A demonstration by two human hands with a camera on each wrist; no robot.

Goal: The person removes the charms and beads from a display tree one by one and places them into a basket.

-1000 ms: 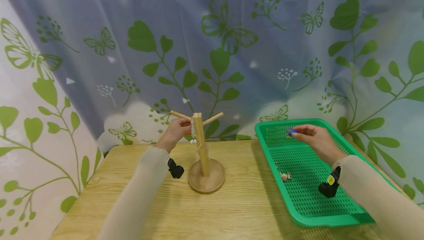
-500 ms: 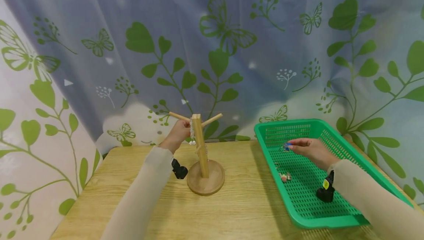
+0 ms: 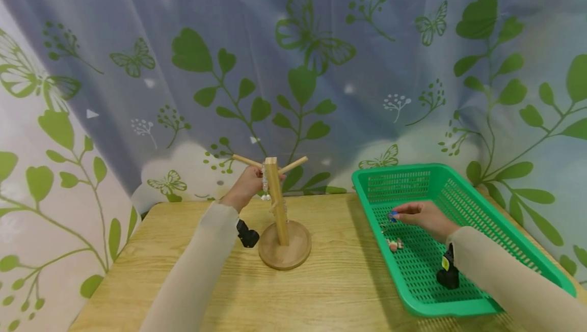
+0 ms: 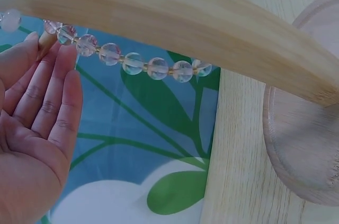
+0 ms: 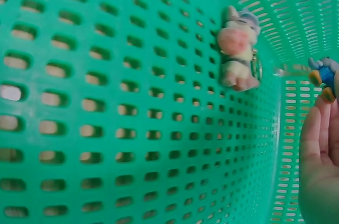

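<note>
In the head view a wooden stand with pegs (image 3: 284, 230) stands upright on its round base. At its upper left, my left hand (image 3: 245, 186) pinches the end of one peg (image 4: 46, 43) between thumb and fingers. A bracelet of clear beads (image 4: 132, 63) hangs from that peg, close against the post. My right hand (image 3: 425, 218) is over the left side of the green basket (image 3: 440, 307), lowered inside its walls. Its thumb and fingertips pinch a keychain with a small blue figure (image 3: 393, 216), partly cut off in the right wrist view.
On the basket floor, near its left wall, lies another keychain with a pink and cream figure (image 5: 238, 49). The wooden table (image 3: 337, 271) carries both stand and basket. Directly behind it hangs a curtain (image 3: 257, 82) with a leaf and butterfly print.
My right hand has sunk deeper into the basket and slightly leftward, carrying the blue keychain. My left hand has shifted a little rightward behind the post, staying at the stand.
</note>
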